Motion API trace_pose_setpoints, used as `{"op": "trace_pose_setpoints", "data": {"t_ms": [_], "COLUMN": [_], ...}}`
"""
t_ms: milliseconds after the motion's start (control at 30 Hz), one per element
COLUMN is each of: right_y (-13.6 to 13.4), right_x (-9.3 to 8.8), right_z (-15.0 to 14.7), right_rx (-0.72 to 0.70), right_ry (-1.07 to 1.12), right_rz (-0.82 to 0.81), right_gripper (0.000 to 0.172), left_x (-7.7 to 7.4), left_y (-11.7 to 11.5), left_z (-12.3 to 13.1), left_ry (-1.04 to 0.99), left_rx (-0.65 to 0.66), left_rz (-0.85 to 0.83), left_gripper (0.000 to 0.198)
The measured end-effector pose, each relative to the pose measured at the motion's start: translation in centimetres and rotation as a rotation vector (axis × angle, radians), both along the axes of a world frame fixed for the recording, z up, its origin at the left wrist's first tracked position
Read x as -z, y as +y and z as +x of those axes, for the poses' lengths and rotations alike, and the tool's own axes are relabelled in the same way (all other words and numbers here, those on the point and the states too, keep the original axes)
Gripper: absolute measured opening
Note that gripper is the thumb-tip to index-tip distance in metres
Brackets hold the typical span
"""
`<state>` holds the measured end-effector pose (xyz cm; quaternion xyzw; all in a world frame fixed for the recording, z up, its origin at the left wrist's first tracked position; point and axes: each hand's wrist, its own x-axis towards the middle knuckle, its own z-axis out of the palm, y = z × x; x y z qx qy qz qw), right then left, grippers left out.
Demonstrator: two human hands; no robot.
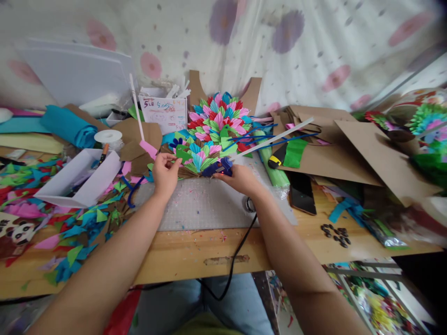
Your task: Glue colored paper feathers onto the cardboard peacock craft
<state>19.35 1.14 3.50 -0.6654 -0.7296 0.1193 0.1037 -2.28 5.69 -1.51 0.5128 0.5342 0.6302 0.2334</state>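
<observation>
My right hand (242, 179) is closed around a blue hot glue gun (220, 167), whose nozzle points left. A long whitish glue stick (279, 137) sticks out behind it, up to the right. My left hand (165, 174) is closed, its thumb and fingertips pinched at the edge of a green paper piece (182, 152). Between both hands lies the lower edge of a paper craft (199, 156) covered in pleated pink, blue, red and green leaves. A grey cutting mat (199, 209) is under it. The nozzle tip's exact contact with the paper cannot be made out.
Coloured paper scraps (87, 237) and a white box (66, 200) crowd the left. On the right are cardboard sheets (324, 160), a phone (302, 193), a tape measure (275, 160) and small black pieces (337, 235). A black cord (240, 253) hangs over the table's front edge.
</observation>
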Motion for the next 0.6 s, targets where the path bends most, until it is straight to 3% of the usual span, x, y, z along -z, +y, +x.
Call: {"op": "trace_pose_setpoints", "data": {"t_ms": [167,333,500,600], "right_y": [-0.2,-0.3,0.6,1.1], "right_x": [-0.5,-1.0,0.6,1.8], "right_z": [1.4,4.9,8.0,8.1], "right_rx": [0.036,0.14,0.38,0.434], "right_ry": [0.153,0.422,0.422,0.353], "right_rz": [0.035,0.119,0.162,0.156], "right_gripper": [0.049,0.048,0.049,0.046], "left_x": [-0.1,-0.1,-0.1,0.1], "left_y": [-0.1,-0.2,-0.3,-0.3], "left_z": [0.0,0.1,0.1,0.1], "left_ry": [-0.028,-0.022,0.025,0.035], "left_rx": [0.015,0.024,0.043,0.075], "left_rz": [0.016,0.003,-0.012,-0.015], "left_gripper": [0.02,0.019,0.018,0.017]}}
